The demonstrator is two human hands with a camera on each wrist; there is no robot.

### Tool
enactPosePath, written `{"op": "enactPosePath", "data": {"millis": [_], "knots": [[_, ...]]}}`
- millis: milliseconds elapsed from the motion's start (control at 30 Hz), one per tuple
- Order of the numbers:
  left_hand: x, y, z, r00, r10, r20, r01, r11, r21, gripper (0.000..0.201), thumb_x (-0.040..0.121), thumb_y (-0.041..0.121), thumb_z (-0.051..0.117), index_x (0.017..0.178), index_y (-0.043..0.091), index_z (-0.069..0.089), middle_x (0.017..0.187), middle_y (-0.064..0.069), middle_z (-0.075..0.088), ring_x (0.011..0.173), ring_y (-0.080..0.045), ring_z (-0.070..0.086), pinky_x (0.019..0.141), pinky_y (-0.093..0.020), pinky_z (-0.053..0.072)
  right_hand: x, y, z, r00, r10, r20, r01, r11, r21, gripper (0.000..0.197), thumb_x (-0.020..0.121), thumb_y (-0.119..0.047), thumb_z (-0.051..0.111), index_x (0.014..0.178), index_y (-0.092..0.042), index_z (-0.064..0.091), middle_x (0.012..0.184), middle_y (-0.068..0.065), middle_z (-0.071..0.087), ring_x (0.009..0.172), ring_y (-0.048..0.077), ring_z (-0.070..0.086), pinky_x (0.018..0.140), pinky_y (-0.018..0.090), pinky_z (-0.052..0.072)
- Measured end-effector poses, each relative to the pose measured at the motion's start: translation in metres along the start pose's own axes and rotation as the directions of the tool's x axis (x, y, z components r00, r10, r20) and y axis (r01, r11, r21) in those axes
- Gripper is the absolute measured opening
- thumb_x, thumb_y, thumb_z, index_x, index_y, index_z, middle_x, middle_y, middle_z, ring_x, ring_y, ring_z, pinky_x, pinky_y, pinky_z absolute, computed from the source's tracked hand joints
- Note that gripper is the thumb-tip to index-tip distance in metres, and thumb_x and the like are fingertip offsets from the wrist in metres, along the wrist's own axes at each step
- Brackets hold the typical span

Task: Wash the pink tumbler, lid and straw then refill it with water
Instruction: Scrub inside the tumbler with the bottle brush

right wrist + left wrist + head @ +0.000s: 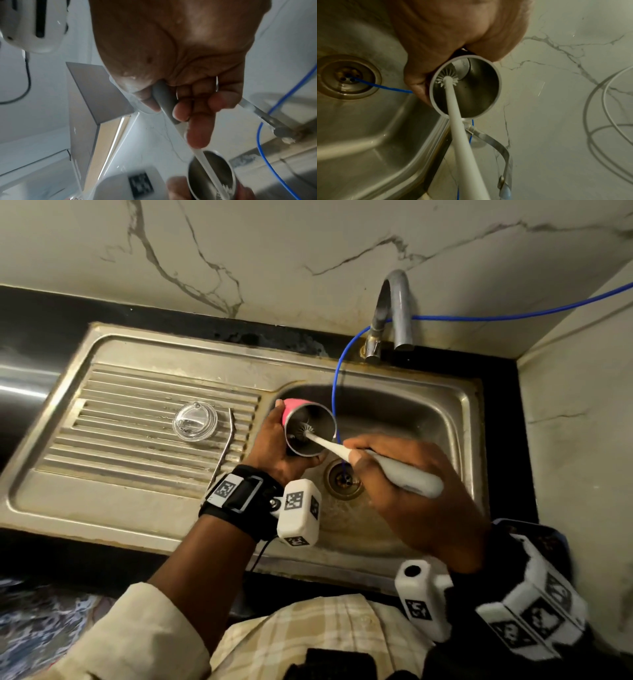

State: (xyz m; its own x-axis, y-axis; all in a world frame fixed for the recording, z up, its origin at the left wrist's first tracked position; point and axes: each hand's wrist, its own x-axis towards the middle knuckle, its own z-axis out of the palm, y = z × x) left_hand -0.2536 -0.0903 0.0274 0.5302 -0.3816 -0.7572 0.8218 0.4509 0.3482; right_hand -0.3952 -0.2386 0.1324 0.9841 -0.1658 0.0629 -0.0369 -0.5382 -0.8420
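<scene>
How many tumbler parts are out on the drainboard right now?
2. The clear lid lies on the drainboard ribs; the metal straw lies just right of it, along the ribs' end. The tumbler itself is over the basin in the left hand.

The tumbler (310, 428) lies tilted over the sink basin (411, 419), the bottle brush (373, 460) inside it. To its left, on the drainboard (120, 474), sit the lid (195, 421) and straw (224, 451). The tap (394, 313) stands behind the basin, the drain (344, 479) below the brush.
</scene>
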Motion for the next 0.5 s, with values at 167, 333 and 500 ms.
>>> {"op": "enactPosePath", "data": {"millis": [167, 333, 500], "knots": [[0.002, 0.006, -0.009, 0.999, 0.01, -0.051, -0.01, 1.0, 0.008, 0.062, 0.101, 0.065, 0.043, 0.113, 0.011, 0.07, 0.104, -0.016, 0.075, 0.1, -0.032, 0.064, 0.084, -0.044, 0.049, -0.02, -0.025, -0.042, 0.991, 0.033, 0.129, -0.035, 0.999, 0.007, 0.021, 0.097, -0.041, 0.059, 0.102, -0.032, 0.077, 0.083, -0.005, 0.076, 0.068, 0.016, 0.073, 0.061, 0.039, 0.056], [0.004, 0.0, 0.0, 0.999, 0.014, -0.037, -0.012, 0.999, 0.035, 0.065, 0.101, 0.065, 0.045, 0.119, 0.008, 0.069, 0.112, -0.019, 0.073, 0.101, -0.034, 0.066, 0.075, -0.044, 0.059, -0.02, -0.019, -0.027, 0.998, -0.023, 0.06, 0.03, 0.993, -0.111, 0.03, 0.098, -0.05, 0.054, 0.105, -0.03, 0.076, 0.082, -0.014, 0.074, 0.077, 0.012, 0.073, 0.068, 0.04, 0.058], [0.009, -0.01, -0.001, 0.998, -0.002, -0.062, 0.008, 0.996, 0.093, 0.086, 0.087, 0.073, 0.061, 0.149, 0.013, 0.056, 0.134, -0.017, 0.069, 0.123, -0.036, 0.065, 0.089, -0.05, 0.059, 0.006, 0.004, 0.006, 1.0, -0.016, -0.015, 0.015, 0.999, -0.044, 0.022, 0.096, -0.037, 0.06, 0.096, -0.022, 0.076, 0.079, -0.005, 0.074, 0.072, 0.014, 0.071, 0.068, 0.04, 0.057]]}}
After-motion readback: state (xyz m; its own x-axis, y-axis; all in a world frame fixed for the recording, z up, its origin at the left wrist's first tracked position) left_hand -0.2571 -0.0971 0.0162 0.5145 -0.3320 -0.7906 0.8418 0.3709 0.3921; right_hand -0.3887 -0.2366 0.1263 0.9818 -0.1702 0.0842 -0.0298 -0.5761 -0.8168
